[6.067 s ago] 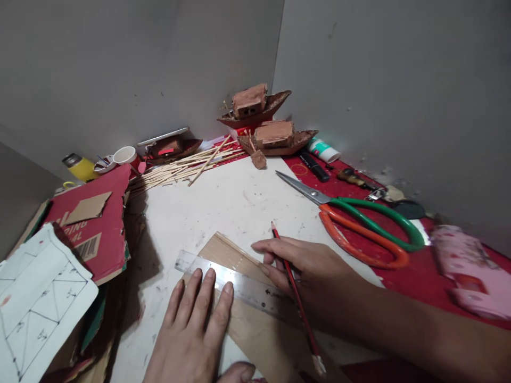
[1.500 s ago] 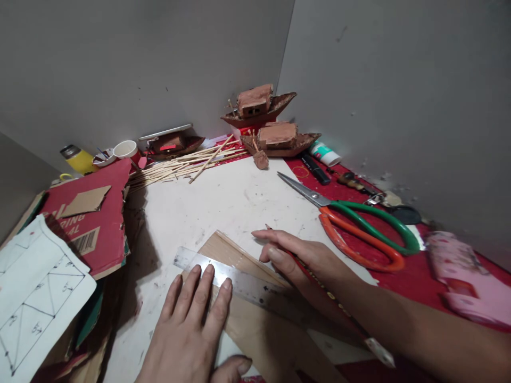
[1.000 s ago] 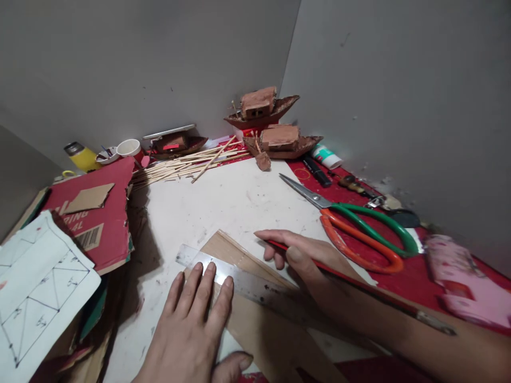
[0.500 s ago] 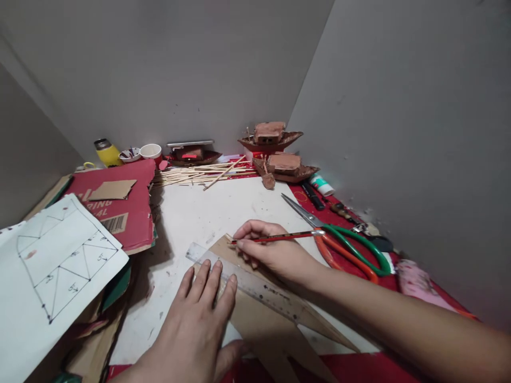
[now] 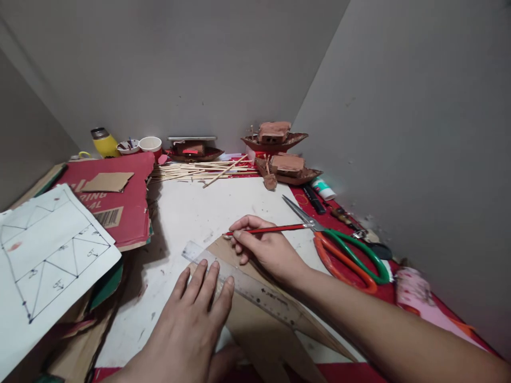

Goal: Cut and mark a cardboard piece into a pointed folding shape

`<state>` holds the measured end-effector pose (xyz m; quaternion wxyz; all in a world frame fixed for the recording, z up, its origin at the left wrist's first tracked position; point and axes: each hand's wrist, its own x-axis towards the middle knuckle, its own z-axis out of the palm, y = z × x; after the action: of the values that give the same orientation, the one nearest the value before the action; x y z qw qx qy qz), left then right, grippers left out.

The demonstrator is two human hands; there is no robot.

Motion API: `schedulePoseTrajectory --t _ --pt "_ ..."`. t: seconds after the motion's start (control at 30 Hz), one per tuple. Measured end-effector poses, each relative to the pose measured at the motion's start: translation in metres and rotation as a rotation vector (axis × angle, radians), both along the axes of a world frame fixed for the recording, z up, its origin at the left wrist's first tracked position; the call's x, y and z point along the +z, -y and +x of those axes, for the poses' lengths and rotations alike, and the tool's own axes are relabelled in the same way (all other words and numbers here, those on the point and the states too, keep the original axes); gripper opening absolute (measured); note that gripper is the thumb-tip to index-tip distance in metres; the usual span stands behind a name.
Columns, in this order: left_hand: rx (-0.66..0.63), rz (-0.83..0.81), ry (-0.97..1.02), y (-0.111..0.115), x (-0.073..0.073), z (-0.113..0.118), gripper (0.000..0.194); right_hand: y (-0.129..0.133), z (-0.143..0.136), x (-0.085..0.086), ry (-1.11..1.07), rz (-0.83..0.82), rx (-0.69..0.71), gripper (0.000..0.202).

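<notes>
1. Brown flat cardboard (image 5: pixel 255 324): on scuffed white sheet (image 5: pixel 195 210); likely light, stiff, creasable; hold by edges.
2. Clear plastic ruler (image 5: pixel 255 292): across cardboard; probably slick; left hand (image 5: pixel 187 314), fingers apart, presses it.
3. Slim red pencil (image 5: pixel 275 229): right hand's (image 5: pixel 265 252) grip clamped near tip; likely rigid.
4. Before me, grey walls (image 5: pixel 247 64) back the red-covered worktop (image 5: pixel 353 372).

We faced grey walls (image 5: pixel 199 64).
They met in corners (image 5: pixel 321 61) behind our red tabletop (image 5: pixel 351 372), under soft, dim light.

Red pencil (image 5: pixel 275 229), clear ruler (image 5: pixel 253 290) with black marks, tan cardboard (image 5: pixel 259 330), green-and-orange scissors (image 5: pixel 315 223), yellow bottle (image 5: pixel 104 146)
</notes>
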<state>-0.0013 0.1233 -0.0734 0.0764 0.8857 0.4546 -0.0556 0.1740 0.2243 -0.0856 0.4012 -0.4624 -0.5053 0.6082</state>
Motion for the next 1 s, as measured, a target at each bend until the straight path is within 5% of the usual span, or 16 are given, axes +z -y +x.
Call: schedulePoseTrajectory --t 0.27,1.0 --pt "-0.002 0.018 -0.003 -0.001 -0.003 -0.001 0.076 -0.006 0.003 -0.003 -0.021 0.034 -0.103 0.018" --pt "-0.101 0.262 -0.009 0.001 -0.013 -0.010 0.079 -0.011 0.002 0.001 0.009 0.040 -0.108 0.007"
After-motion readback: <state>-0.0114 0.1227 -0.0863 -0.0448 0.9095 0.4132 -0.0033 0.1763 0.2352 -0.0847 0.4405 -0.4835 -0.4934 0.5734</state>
